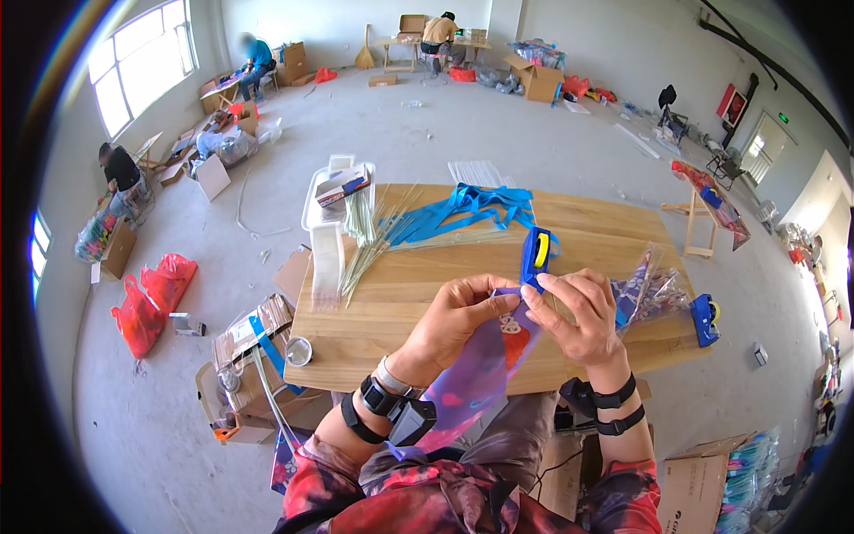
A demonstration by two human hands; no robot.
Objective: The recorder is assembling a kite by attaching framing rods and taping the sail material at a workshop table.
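Observation:
A purple printed sheet (pixel 471 365) with a red-and-white patch hangs from my hands over the table's near edge, down to my lap. My left hand (pixel 463 316) pinches its upper edge between thumb and fingers. Close beside it, my right hand (pixel 578 316) has its thumb and fingertips drawn together at the sheet's upper right corner; whether a bit of tape is between them is too small to tell. Just beyond the fingertips stands a blue tape dispenser (pixel 536 252) with a yellow core. A second blue tape dispenser (pixel 704 320) sits at the table's right edge.
On the wooden table (pixel 605 222) lie blue ribbons (pixel 463 214), thin pale sticks (pixel 369 245), a white plastic tray (pixel 327 267) and clear-wrapped printed pieces (pixel 654 294). A round tin (pixel 299 351) is at the left edge. Cardboard boxes (pixel 253 392) stand below; several people sit farther off.

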